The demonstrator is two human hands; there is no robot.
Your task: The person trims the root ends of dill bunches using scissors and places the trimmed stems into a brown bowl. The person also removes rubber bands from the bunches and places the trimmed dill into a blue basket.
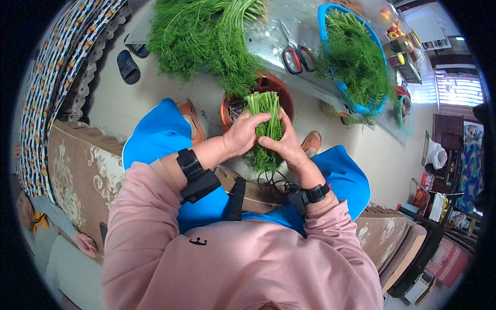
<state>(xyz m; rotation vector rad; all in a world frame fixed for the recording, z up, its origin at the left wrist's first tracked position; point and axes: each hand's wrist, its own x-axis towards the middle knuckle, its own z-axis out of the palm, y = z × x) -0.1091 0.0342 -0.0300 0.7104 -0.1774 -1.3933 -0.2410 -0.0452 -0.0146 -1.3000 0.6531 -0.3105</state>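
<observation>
Between my knees, a bundle of dill (263,102) is gripped from both sides, its cut stem ends pointing away from me and its feathery leaves towards me. My left hand (243,131) wraps its left side, thumb across the stems. On its right side is my right hand (285,137), thumb pressed against the stems. Under the bundle's far end stands a reddish-brown plastic bucket (285,93) with scraps inside. A large heap of dill (201,42) lies on the glass tabletop, its leaves drooping over the near edge. Scissors (295,52) with red-and-black handles lie right of the heap, blades apart.
At the table's right, a blue plastic basket (322,23) holds more dill (354,58). Beyond it are apples (394,31), jars and a green basket (405,126). Dark slippers (128,66) lie on the floor at left. Another person's hand (85,244) rests beside the patterned sofa (73,170).
</observation>
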